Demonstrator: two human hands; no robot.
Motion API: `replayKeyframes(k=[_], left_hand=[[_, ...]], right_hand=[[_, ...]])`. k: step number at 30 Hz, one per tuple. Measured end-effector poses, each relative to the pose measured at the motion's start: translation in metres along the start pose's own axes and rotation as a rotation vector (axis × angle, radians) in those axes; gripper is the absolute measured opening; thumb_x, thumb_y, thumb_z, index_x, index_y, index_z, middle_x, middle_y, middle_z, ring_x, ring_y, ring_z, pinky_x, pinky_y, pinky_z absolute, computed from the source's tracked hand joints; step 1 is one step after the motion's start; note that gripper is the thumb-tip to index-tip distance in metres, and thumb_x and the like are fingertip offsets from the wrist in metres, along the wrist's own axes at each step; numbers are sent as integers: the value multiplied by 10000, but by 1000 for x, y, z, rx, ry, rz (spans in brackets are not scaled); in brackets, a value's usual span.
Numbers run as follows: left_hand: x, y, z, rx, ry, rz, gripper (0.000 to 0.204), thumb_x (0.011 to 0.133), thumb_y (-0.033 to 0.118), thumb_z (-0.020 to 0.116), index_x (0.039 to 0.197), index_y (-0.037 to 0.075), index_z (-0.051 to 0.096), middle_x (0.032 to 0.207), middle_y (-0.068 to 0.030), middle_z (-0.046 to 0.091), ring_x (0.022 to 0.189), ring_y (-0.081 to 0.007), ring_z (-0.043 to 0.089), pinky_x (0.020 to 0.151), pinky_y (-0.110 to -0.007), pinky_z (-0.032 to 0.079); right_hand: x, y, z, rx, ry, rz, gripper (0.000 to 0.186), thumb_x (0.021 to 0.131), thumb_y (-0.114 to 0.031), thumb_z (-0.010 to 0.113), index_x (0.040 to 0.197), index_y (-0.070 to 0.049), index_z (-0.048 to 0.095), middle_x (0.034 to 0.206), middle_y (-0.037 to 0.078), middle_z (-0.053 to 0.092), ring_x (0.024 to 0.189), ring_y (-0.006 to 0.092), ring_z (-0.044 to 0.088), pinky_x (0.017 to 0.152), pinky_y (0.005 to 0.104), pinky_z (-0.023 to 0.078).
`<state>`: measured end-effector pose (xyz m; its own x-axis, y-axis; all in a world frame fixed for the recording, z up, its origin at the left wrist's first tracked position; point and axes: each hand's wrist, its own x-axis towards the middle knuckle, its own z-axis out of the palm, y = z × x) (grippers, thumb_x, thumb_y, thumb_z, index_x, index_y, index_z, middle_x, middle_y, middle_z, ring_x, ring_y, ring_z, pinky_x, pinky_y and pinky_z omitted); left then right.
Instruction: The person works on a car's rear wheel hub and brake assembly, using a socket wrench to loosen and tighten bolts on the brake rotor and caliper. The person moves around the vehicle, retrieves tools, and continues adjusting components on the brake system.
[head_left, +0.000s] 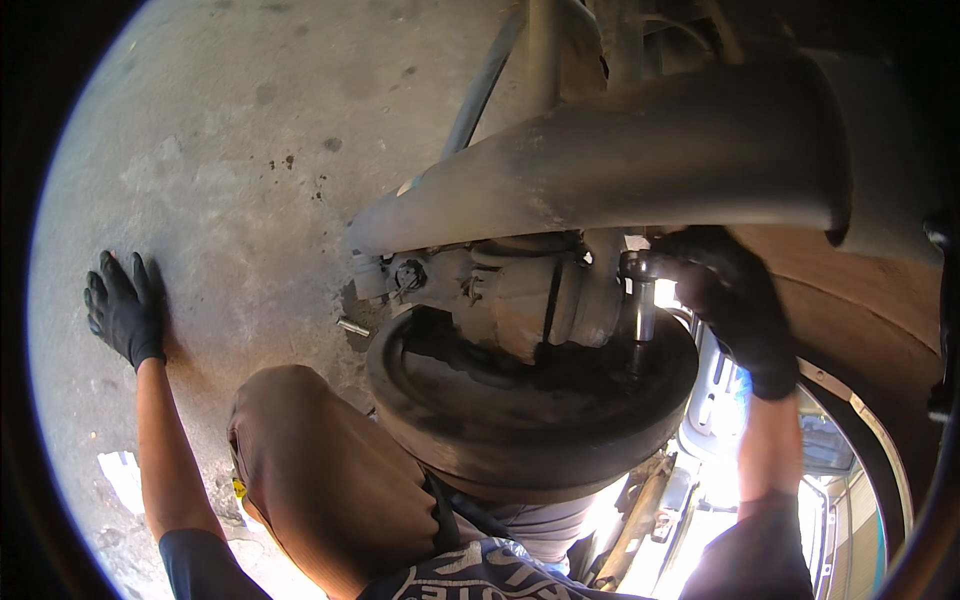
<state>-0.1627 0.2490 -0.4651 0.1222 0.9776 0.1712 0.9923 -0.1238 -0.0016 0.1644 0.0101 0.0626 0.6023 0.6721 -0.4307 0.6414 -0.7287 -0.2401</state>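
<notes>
My left hand point(128, 308), in a black glove, lies flat on the concrete floor with its fingers spread. At the right my gloved right hand point(735, 305) is closed round a ratchet point(637, 264), whose handle is mostly hidden by the fingers. A long chrome socket point(645, 315) points down from the ratchet head toward the inner side of a round dark brake drum or wheel point(500, 455). The socket's lower end meets a dark part there; what it fits on is hidden. Beside it sits a dirty cast-metal assembly point(525, 300).
A large dark tube-shaped part point(640, 160) crosses just above the assembly and the right hand. A thin bar point(482, 90) slants behind it. A small metal cylinder point(352, 326) lies on the floor point(220, 200). My bent knee point(290, 410) is left of the drum; a curved fender liner point(850, 310) closes the right.
</notes>
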Motion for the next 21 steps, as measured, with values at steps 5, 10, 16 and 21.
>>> replayKeyframes(k=[5,10,16,21], left_hand=[[1,-1,3,19,-5,-1,697,956,659,464,1529,264,431,1579,-188,397,1466,-379,339,1176,-560,215],[1,-1,3,91,-36,13,709,957,671,448,1535,262,423,1581,-186,395,1469,-376,335,1177,-564,213],[-1,-2,1,-10,21,3,703,964,666,437,1532,254,430,1582,-185,394,1471,-377,331,1180,-563,209],[0,-1,4,48,-8,-10,693,966,662,435,1529,258,436,1581,-181,398,1471,-376,330,1184,-557,204]], right_hand=[[-33,-73,1,-1350,108,-370,263,821,-196,688,1072,-116,703,850,56,607,717,237,599,697,388,470],[-29,-88,16,-1725,-12,-427,245,805,-192,716,1045,-142,723,812,24,602,680,198,572,668,369,435],[9,-5,-25,-108,-114,-248,451,904,-344,713,1255,-62,696,1181,136,704,1086,258,671,966,383,512],[10,85,9,665,-129,-79,606,888,-274,648,1373,71,534,1353,189,603,1210,298,592,1088,422,411]])
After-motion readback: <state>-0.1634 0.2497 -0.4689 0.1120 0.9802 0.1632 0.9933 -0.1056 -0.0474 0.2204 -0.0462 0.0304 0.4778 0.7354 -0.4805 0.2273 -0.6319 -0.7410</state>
